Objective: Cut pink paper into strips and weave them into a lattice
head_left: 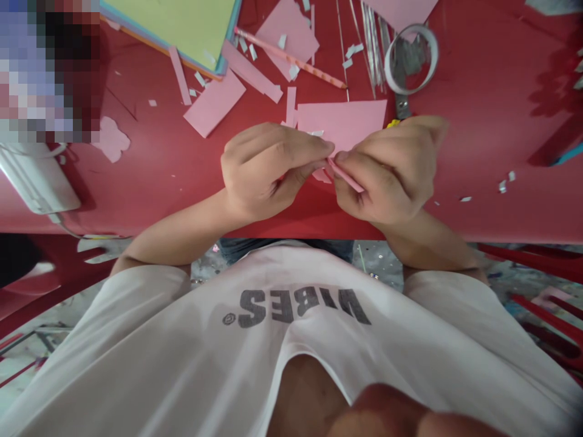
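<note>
My left hand (266, 170) and my right hand (387, 173) meet above the near edge of the red table (478, 133). Both are closed in a pinch on a narrow pink paper strip (346, 176), which runs from the left fingertips down into the right hand's fingers. A small piece of pink paper (322, 176) shows just under the pinch. A larger pink paper sheet (344, 121) lies flat on the table just beyond my hands.
Several pink paper offcuts (214, 103) and white scraps litter the table. A pink pencil (291, 59) lies at the back, beside a stack of coloured sheets (182, 24). A roll of tape (412, 57) rests over scissors. A white box (39, 179) sits at left.
</note>
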{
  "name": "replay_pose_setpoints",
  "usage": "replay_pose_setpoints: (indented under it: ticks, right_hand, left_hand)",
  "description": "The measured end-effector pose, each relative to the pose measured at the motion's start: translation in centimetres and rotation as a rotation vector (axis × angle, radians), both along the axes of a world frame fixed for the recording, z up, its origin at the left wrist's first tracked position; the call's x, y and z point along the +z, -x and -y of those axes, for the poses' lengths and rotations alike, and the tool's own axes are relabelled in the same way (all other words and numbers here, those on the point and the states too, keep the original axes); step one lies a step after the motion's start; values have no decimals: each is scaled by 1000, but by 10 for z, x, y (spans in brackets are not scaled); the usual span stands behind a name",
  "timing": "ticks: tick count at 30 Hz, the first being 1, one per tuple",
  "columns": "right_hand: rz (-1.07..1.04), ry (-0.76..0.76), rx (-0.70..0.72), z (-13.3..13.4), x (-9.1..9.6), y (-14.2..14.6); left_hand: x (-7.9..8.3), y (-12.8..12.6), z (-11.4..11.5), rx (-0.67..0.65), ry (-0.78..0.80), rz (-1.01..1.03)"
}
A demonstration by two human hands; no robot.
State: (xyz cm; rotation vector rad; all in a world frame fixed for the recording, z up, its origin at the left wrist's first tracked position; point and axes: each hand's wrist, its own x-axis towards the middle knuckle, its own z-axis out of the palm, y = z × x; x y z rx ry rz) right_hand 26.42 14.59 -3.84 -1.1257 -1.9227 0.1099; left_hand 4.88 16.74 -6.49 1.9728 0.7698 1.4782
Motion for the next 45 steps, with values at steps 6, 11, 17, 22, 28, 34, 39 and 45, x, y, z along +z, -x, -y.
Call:
replay_pose_setpoints:
  ticks: [6, 11, 17, 22, 28, 34, 39, 45]
  right_hand:
    - [37, -334, 40, -3, 5, 6]
    - [96, -213, 27, 3, -17, -9]
    - [43, -1, 51, 1, -19, -7]
    - [27, 40, -3, 5, -9, 1]
    - [77, 181, -40, 9, -11, 1]
    - [39, 136, -25, 8, -12, 2]
    - [81, 176, -52, 9, -10, 4]
    - [118, 237, -98, 9, -10, 4]
  left_hand:
    - [7, 0, -1, 13, -51, -68]
    - [19, -7, 1, 64, -162, -15]
    - [36, -5, 7, 89, -32, 6]
    - [32, -1, 7, 39, 111, -61]
    - [26, -5, 5, 81, 8, 2]
    - [28, -5, 8, 48, 56, 20]
    - [25, -9, 8, 185, -39, -38]
    - [26, -6, 13, 129, 162, -81]
